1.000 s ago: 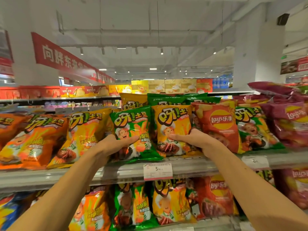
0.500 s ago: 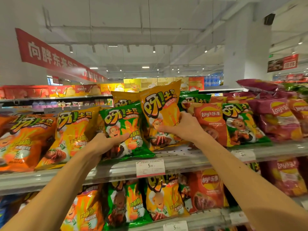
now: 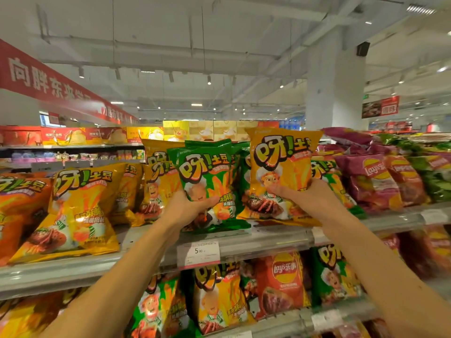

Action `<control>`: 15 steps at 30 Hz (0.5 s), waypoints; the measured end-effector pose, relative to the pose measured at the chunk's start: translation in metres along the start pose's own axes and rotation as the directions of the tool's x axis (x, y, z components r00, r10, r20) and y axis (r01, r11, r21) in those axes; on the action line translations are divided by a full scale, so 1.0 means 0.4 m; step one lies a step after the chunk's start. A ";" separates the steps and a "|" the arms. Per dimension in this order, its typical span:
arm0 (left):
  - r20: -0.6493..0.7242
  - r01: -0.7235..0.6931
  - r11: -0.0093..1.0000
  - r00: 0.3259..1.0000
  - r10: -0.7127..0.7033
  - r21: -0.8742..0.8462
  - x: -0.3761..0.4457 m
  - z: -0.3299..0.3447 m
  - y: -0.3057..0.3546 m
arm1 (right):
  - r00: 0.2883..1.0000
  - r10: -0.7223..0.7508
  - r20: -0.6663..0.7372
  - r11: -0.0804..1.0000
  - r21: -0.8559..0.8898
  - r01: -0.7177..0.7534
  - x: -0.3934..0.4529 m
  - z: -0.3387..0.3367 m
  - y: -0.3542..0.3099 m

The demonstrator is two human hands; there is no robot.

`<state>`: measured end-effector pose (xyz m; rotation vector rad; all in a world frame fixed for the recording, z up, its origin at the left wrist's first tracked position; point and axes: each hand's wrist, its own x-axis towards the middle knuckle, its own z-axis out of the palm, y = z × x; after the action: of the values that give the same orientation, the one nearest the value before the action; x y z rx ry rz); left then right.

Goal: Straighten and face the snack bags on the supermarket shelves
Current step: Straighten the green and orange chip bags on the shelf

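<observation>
My left hand point(image 3: 189, 208) grips a green snack bag point(image 3: 207, 181) by its lower half and holds it upright, its bottom edge on the top shelf point(image 3: 268, 237). To its right, my right hand point(image 3: 300, 196) grips a yellow snack bag point(image 3: 280, 172) at mid-height. That bag also stands upright with its front facing me. More yellow and green bags of the same brand stand behind and between the two. A yellow bag point(image 3: 80, 208) leans back at the left of the shelf.
Purple and red Lay's bags point(image 3: 375, 184) fill the shelf's right end. Orange bags point(image 3: 17, 211) lie at the far left. A price tag point(image 3: 198, 253) hangs on the shelf edge. The lower shelf holds more bags, including a red Lay's bag point(image 3: 280, 281).
Both hands have raised their bags upright. The yellow bag in my right hand was lifted off its leaning spot and now faces forward. The view has shifted slightly to the left.
</observation>
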<state>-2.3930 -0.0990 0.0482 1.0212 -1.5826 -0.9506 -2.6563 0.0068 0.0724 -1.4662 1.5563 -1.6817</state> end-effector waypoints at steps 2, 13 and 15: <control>0.009 -0.039 0.999 0.999 0.039 -0.025 0.008 0.034 0.008 | 1.000 0.014 -0.008 1.000 -0.004 -0.014 -0.010 -0.016 0.009; 0.099 0.092 0.987 0.989 -0.105 0.136 0.052 0.076 -0.005 | 0.999 0.029 0.029 0.999 0.043 -0.031 -0.060 -0.008 0.036; 0.135 0.091 0.984 0.985 -0.112 0.151 0.047 0.073 0.001 | 1.000 0.006 0.019 0.999 0.041 -0.007 -0.068 0.011 0.029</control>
<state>-2.4244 -0.1138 0.0487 1.1658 -1.7525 -1.0090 -2.6466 0.0242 0.0503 -1.4507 1.5069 -1.6813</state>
